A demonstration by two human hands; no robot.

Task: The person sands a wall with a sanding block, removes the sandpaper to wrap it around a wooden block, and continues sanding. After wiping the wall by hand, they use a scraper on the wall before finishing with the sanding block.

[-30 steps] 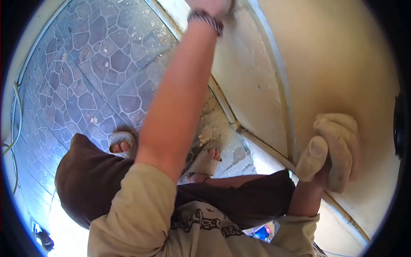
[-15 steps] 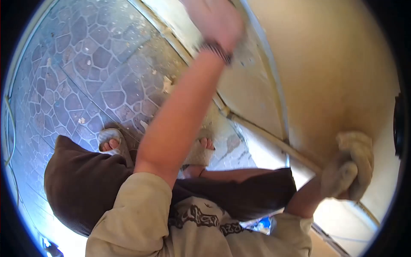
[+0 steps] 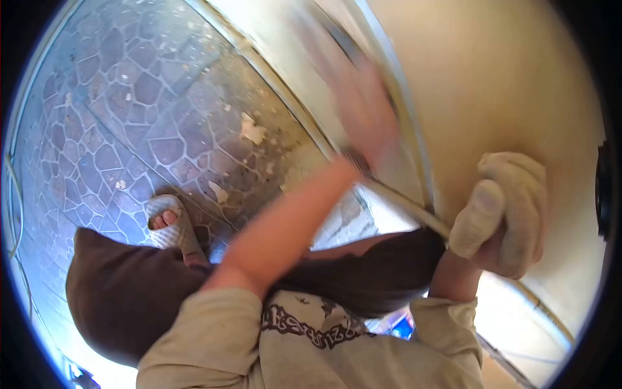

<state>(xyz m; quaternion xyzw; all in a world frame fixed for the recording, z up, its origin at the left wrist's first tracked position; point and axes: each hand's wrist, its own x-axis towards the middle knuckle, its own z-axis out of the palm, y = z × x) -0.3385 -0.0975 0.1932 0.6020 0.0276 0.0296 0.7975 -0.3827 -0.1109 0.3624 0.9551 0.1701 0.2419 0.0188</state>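
Note:
My left hand (image 3: 366, 107) is bare, wears a dark bracelet at the wrist and reaches across beside the pale upright panel (image 3: 505, 84). Motion smears its fingers, and a thin dark strip shows close to them; whether the hand holds it I cannot tell. My right hand (image 3: 502, 214), in a dirty beige glove, is on the right in front of the panel. Its fingers are curled closed, and anything inside them is hidden.
Stone-patterned flooring (image 3: 168, 149) spreads over the left, with pale flakes (image 3: 253, 129) scattered near the panel's base rail (image 3: 285, 84). My sandalled foot (image 3: 170, 220) stands on it. A cable (image 3: 18, 207) runs along the far left edge.
My left hand has moved down and to the right. My gloved right hand has risen and shifted left, and one of my two feet is now out of sight.

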